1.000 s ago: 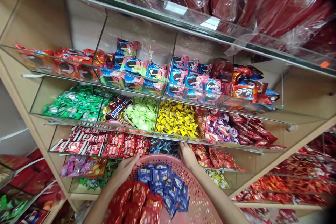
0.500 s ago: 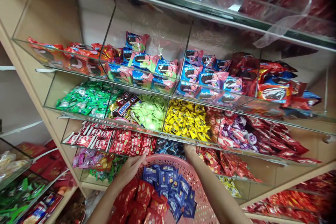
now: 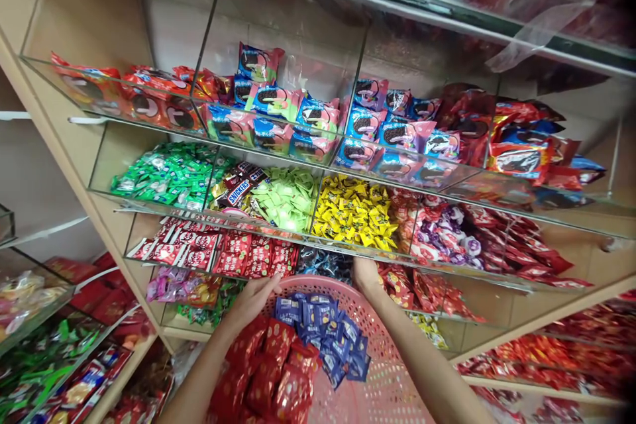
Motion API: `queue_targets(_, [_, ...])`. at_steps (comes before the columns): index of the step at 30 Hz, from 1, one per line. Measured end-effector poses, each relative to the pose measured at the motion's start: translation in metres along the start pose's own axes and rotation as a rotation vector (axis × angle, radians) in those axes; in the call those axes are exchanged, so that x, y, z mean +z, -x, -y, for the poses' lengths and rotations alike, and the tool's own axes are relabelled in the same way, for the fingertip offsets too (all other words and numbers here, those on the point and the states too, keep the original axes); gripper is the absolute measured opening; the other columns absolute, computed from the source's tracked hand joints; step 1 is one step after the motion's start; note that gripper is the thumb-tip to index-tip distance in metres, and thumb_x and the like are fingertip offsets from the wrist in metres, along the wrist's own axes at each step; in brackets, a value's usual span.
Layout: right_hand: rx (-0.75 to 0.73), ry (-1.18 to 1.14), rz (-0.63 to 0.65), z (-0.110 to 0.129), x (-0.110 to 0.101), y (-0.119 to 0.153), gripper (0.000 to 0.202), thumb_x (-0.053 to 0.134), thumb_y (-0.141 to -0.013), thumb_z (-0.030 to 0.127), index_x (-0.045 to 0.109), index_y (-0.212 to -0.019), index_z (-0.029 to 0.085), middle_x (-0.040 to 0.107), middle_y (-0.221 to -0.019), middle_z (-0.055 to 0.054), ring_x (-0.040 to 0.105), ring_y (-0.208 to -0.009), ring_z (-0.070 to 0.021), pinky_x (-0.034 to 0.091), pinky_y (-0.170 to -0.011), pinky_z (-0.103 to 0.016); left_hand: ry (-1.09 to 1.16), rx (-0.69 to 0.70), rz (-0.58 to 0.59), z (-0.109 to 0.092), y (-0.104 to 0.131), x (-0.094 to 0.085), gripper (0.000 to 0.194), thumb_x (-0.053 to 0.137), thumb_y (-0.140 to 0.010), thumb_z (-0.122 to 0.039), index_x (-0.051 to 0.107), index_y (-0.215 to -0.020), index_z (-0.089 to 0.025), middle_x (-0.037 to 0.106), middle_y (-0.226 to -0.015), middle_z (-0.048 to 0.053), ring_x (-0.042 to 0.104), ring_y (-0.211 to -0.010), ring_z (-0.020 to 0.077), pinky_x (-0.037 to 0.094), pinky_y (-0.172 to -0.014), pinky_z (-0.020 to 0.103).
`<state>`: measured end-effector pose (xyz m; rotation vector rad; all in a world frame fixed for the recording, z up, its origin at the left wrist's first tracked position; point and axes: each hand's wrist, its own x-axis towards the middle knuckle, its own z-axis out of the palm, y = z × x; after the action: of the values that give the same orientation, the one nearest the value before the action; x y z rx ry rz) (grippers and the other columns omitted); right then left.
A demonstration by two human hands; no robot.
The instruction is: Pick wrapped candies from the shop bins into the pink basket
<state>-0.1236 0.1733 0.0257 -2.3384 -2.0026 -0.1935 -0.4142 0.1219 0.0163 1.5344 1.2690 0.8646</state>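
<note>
A pink perforated plastic basket (image 3: pixel 392 351) is in front of me at the bottom of the view. Red shiny packets (image 3: pixel 278 364) fill its left side, and small dark blue packets (image 3: pixel 325 334) lie in a heap towards the far rim. My left hand (image 3: pixel 259 295) is closed on the basket's far left rim. Beyond the far rim, my right hand (image 3: pixel 366 273) reaches under a shelf edge to a compartment of dark blue wrapped sweets (image 3: pixel 325 264). Its fingers are hidden there, so what they hold does not show.
Glass-fronted shelves hold green sweets (image 3: pixel 163 175), Snickers bars (image 3: pixel 241 189), yellow sweets (image 3: pixel 354 212) and red-and-white packets (image 3: pixel 183 242). Packaged biscuits (image 3: pixel 273 99) sit on the shelf above. A glass shelf lip (image 3: pixel 298 238) overhangs the right hand. A plastic film (image 3: pixel 536 33) hangs at upper right.
The shelves appear slightly higher in the view. The basket and both hands have shifted a little upward in the picture, the right hand still at the dark blue sweets.
</note>
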Motion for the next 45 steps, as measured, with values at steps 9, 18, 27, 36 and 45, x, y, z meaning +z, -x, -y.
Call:
queue_targets(9, [-0.205, -0.138, -0.246, -0.02, -0.016, 0.085, 0.036, 0.029, -0.086, 0.012, 0.045, -0.118, 0.017, 0.057, -0.096, -0.009, 0.058, -0.075, -0.0176, 0.044, -0.061, -0.026, 0.007, -0.025, 0.005, -0.009, 0.002, 0.0, 0.052, 0.041, -0.075, -0.062, 0.067, -0.068, -0.018, 0.071, -0.083, 0.004, 0.06, -0.092, 0.0246, 0.039, -0.086, 0.03])
queue_targets(18, [-0.67, -0.187, -0.223, 0.005, -0.044, 0.107, 0.032, 0.03, -0.09, 0.015, 0.044, -0.119, 0.02, 0.055, -0.092, -0.005, 0.057, -0.083, -0.0145, 0.047, -0.071, -0.025, 0.01, 0.007, -0.003, -0.005, 0.002, 0.002, 0.05, 0.041, -0.076, -0.06, 0.068, -0.069, -0.018, 0.071, -0.084, 0.004, 0.061, -0.089, 0.0231, 0.038, -0.086, 0.03])
queue_targets(27, [-1.019, 0.047, -0.273, 0.054, -0.026, 0.084, 0.026, 0.034, -0.089, 0.012, 0.047, -0.111, 0.015, 0.058, -0.093, -0.004, 0.055, -0.082, -0.0142, 0.046, -0.075, -0.027, 0.02, 0.031, 0.004, -0.005, 0.002, 0.003, 0.052, 0.039, -0.077, -0.06, 0.068, -0.067, -0.017, 0.071, -0.08, 0.004, 0.062, -0.082, 0.0228, 0.041, -0.081, 0.03])
queue_targets(36, [-1.016, -0.001, -0.212, 0.067, -0.023, 0.083, 0.019, 0.037, -0.09, 0.015, 0.051, -0.101, 0.017, 0.056, -0.094, -0.004, 0.054, -0.082, -0.0134, 0.043, -0.071, -0.025, 0.047, 0.027, 0.008, -0.004, 0.001, 0.004, 0.052, 0.039, -0.077, -0.059, 0.067, -0.066, -0.017, 0.071, -0.079, 0.003, 0.062, -0.081, 0.0219, 0.042, -0.08, 0.029])
queue_targets(45, [-1.041, 0.004, -0.254, 0.077, -0.015, 0.098, 0.016, 0.037, -0.09, 0.019, 0.053, -0.089, 0.018, 0.055, -0.085, -0.004, 0.05, -0.08, -0.0152, 0.038, -0.071, -0.029, 0.031, 0.025, -0.008, -0.005, 0.001, 0.003, 0.051, 0.04, -0.076, -0.06, 0.068, -0.067, -0.018, 0.071, -0.079, 0.003, 0.062, -0.084, 0.0226, 0.04, -0.083, 0.029])
